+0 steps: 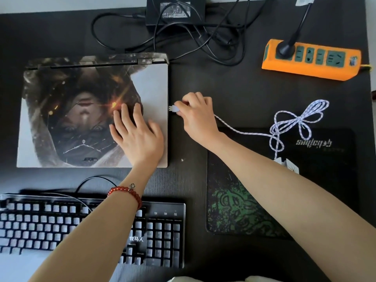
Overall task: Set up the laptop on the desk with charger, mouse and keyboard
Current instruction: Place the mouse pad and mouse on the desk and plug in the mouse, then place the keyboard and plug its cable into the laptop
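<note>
A dark, wood-grained bench (234, 84) fills nearly the whole view, with a strip of pale surface beyond its far edge. The closed laptop (81, 110), its lid covered in a printed portrait skin, lies flat on it and serves as the landmark. The left hand (136, 135) rests palm-down on the lid near the laptop's right edge, fingers spread and straight (a red bead bracelet (127, 195) circles the wrist). Just right of the laptop, the right hand (198, 117) pinches a USB plug (173, 108) between thumb and fingers, its metal tip just beside the laptop's right side; whether it touches cannot be told. From the plug a white braided cable (295, 123) trails right in loose loops onto a black and green mouse pad (234, 210), where a white mouse (289, 164) peeks out behind the forearm. Beyond the laptop sits the black charger brick (175, 12) with tangled cords; to the far right of it, an orange power strip (311, 60) holds one black plug. The keyboard (158, 237) lies nearer than the laptop.
</note>
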The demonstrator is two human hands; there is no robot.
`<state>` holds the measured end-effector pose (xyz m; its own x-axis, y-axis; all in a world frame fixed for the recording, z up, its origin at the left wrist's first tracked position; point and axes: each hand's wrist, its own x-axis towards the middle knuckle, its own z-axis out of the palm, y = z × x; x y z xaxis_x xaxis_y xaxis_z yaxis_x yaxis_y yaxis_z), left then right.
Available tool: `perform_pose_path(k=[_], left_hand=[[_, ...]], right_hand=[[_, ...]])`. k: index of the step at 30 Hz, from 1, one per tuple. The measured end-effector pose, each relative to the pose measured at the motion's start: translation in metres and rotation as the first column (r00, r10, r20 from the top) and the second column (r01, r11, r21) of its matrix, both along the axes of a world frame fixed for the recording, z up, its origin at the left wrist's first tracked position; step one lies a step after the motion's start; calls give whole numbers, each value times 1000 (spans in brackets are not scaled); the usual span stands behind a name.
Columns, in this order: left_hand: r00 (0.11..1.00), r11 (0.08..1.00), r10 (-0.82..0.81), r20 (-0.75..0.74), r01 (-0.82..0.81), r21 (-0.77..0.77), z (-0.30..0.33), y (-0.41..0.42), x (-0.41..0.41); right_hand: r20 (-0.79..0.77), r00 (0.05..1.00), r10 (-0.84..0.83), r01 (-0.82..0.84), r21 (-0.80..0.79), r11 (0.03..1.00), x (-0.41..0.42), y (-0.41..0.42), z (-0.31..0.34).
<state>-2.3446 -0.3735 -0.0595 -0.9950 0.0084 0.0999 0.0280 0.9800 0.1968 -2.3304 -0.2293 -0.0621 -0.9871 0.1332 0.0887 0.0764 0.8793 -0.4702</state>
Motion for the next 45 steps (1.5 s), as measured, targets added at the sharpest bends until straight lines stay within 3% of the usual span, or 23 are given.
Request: perform_pose_path(k=[9,15,19,21,23,24,26,29,33,36,39,41,45], left_hand=[[999,1000,-6,33,6,-3,-2,-1,2],[999,1000,-22,40,22,14,-4,-1,-1],[992,997,-47,117,39,67,3,-3,1],[981,983,-89,173,59,171,11,-4,1],[970,915,-119,213,23,404,28,-15,8],[973,865,-110,201,-6,502,41,-29,20],[989,845,-51,137,-30,534,55,-59,55],[989,908,99,106,-133,396,56,-117,116],[946,926,239,220,-290,240,42,-174,174],[928,922,260,265,-321,216,36,-200,207],[908,948,204,365,-276,157,30,-217,227],[901,980,96,422,-159,117,26,-224,231],[864,920,-122,488,-86,382,29,-245,222]], right_hand=[[14,996,86,-86,-49,995,-10,-2,4],[8,999,44,-43,-42,998,-7,-3,0],[144,990,-9,1,58,998,2,-8,7],[175,982,-70,59,68,996,17,-11,15],[115,989,-97,96,16,995,42,-19,29],[61,995,-76,78,-26,997,57,-29,38],[-8,999,-34,33,-99,995,87,-48,47],[-34,994,105,-109,-163,981,121,-84,56],[-56,918,392,-396,-103,912,143,-133,62],[61,841,537,-535,-43,844,151,-164,60],[252,767,590,-613,16,790,156,-186,55],[308,768,561,-606,67,792,156,-194,53],[327,804,496,-549,88,831,158,-206,56]])
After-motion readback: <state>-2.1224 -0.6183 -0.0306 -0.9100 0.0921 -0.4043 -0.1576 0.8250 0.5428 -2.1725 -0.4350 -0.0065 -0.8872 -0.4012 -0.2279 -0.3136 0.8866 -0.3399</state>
